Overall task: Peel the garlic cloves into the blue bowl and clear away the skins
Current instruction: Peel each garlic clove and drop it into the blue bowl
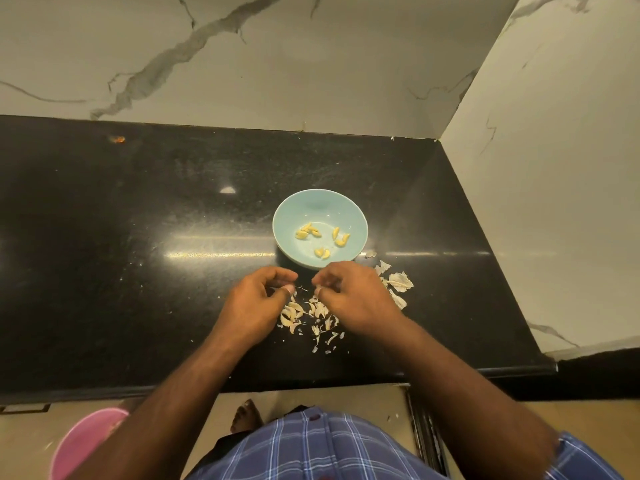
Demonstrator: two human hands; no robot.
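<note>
A blue bowl [287, 206] stands on the black counter and holds several peeled yellow garlic cloves [308, 231]. Just in front of the bowl, my left hand [256, 299] and my right hand [349, 296] hover side by side, both with curled fingers. My left thumb and fingers pinch a thin bit of garlic skin [300, 289]. My right fingertips pinch something small and pale that is mostly hidden. Below and between the hands lies a pile of unpeeled cloves and skins [294, 315]. Larger skin flakes [400, 281] lie to the right of my right hand.
The black counter [138, 237] runs far to the left and meets marble walls at the back and right. Its front edge is close to my body. A pink bucket [79, 441] stands on the floor at lower left, beside my foot [246, 417].
</note>
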